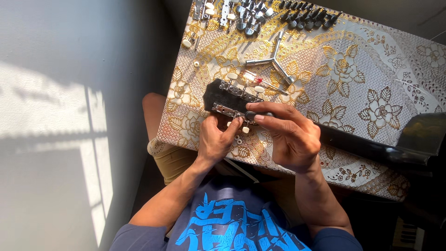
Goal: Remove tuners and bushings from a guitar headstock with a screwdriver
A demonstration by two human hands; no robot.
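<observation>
A black guitar headstock (217,95) lies on a table covered with a gold flower-patterned cloth (362,69). Silver tuner strips with cream knobs run along both of its edges. My left hand (214,138) pinches the near tuner strip (226,110) at the headstock's lower edge. My right hand (288,132) rests over the neck and grips a dark screwdriver handle (252,115), its tip pointing at that near strip. The guitar neck (367,146) runs off to the right under my right hand.
A silver three-armed wrench (275,59) lies beyond the headstock, with a clear red-tinted screwdriver (260,81) beside it. Rows of spare tuners, silver (246,14) and black (309,17), line the far edge. My knee (155,111) shows at the table's left side. A pale wall is at left.
</observation>
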